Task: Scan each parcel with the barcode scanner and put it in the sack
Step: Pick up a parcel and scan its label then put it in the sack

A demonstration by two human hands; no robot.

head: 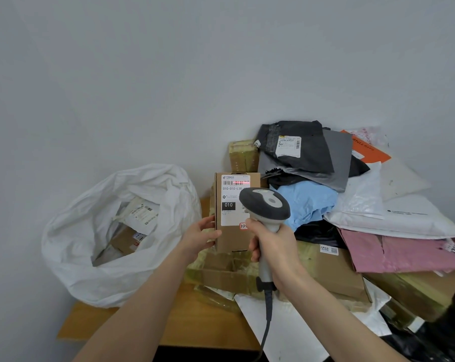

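Centre of the frame: the right hand (pixel 272 248) is wrapped tight around the handle of the scanner (pixel 267 206), head tipped toward the box (pixel 231 239). The box stands upright, just left of the scanner. The left hand (pixel 200 236) grips its left edge, thumb on the front face, fingers behind. A red line (pixel 238 182) glows across the barcode at the top of the white label (pixel 230 197). The scanner's cable (pixel 267 322) hangs down toward the lower edge. Left of centre, the white sack (pixel 72 231) sits open on the counter (pixel 195 322), apart from the box, with labelled parcels (pixel 140 212) already inside. On the right, a pile spreads across the counter: a blue bag (pixel 307 202) just behind the scanner, black bags (pixel 299 147) and grey ones above it, a white mailer (pixel 409 218), a pink one (pixel 404 254) and flat cartons (pixel 336 273) below.
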